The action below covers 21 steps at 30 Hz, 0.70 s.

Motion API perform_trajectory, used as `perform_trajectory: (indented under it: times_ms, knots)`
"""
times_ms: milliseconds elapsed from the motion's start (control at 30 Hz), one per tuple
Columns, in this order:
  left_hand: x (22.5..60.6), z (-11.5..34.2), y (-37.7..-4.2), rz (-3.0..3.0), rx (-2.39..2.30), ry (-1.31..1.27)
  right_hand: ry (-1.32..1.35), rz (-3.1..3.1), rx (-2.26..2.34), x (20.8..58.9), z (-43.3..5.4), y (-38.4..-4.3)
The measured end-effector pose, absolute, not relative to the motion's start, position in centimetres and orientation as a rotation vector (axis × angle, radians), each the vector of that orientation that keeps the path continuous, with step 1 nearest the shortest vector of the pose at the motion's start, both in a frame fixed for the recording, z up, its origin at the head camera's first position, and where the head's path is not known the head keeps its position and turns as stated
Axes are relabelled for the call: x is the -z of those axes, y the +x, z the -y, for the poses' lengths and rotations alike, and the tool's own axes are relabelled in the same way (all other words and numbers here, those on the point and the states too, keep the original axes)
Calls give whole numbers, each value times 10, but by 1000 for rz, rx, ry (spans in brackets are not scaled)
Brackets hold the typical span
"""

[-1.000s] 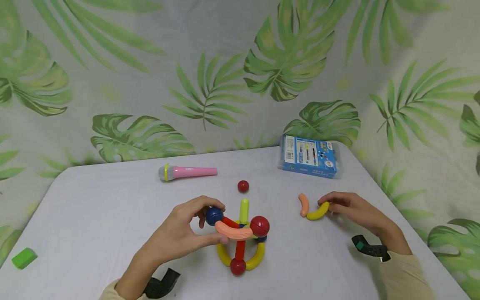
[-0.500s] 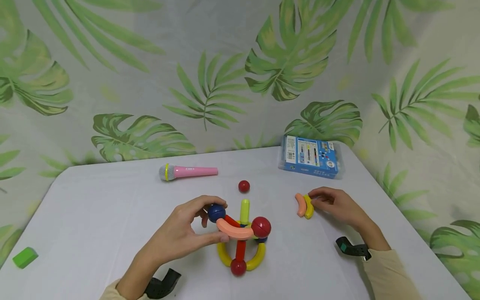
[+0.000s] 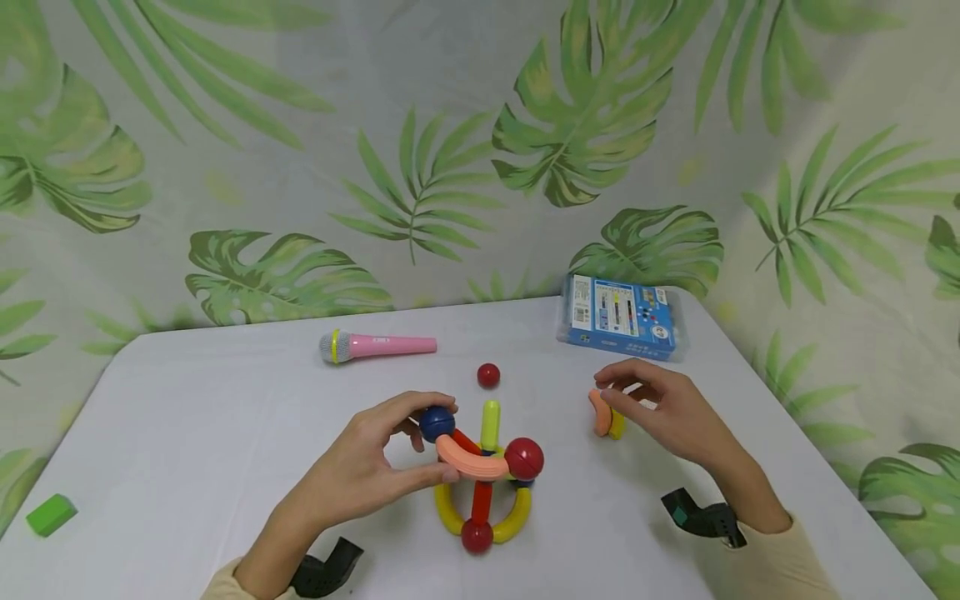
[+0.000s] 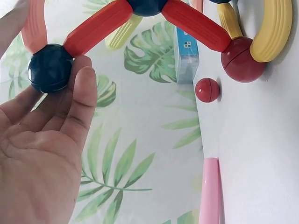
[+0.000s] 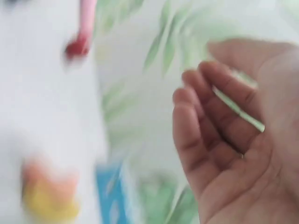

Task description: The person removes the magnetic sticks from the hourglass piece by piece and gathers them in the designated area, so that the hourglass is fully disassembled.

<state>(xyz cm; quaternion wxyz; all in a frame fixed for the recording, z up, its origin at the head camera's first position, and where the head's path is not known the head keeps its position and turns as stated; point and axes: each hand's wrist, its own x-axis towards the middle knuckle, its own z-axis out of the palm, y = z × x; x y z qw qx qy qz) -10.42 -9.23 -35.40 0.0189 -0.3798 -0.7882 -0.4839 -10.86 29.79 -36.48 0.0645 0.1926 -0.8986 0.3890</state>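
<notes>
My left hand (image 3: 367,471) grips a blue ball (image 3: 437,424) on a structure of magnetic rods and balls, fingers behind it and thumb at a curved orange rod (image 3: 468,461). This rod runs to a large red ball (image 3: 524,458). Below, red rods (image 4: 196,25), curved yellow rods (image 3: 512,517) and a smaller red ball (image 3: 477,536) make up the base. A light-green rod (image 3: 490,425) points up at the back. With fingers loosely bent and holding nothing, my right hand (image 3: 667,412) hovers beside a loose orange curved rod (image 3: 601,414) and a partly hidden yellow one (image 3: 617,426).
A single red ball (image 3: 488,375) lies behind the structure. Farther back are a pink toy microphone (image 3: 390,345) and a blue boxed set (image 3: 618,317), against a leaf-patterned cloth. A green block (image 3: 51,515) sits at the far left of the white table (image 3: 187,417).
My right hand has brought the yellow curved rod left against the loose orange one, let go of it and lifted away. The left hand keeps its hold almost unmoved.
</notes>
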Motion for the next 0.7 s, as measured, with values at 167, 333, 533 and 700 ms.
perform_trajectory:
  times_ms: [167, 333, 533, 700]
  knots:
    - [354, 93, -105, 2410, 1457, -1223, 987, 2606, -1366, 337, -248, -83]
    - [353, 92, -105, 2408, 1456, -1220, 1111, 2630, -1353, 329, -218, -75]
    - [354, 92, -106, 2392, 1463, -1240, 1033, 2693, -1246, 327, -211, -72]
    - [355, 93, -105, 2389, 1474, -1247, 1025, 2652, -1166, 325, -210, -70]
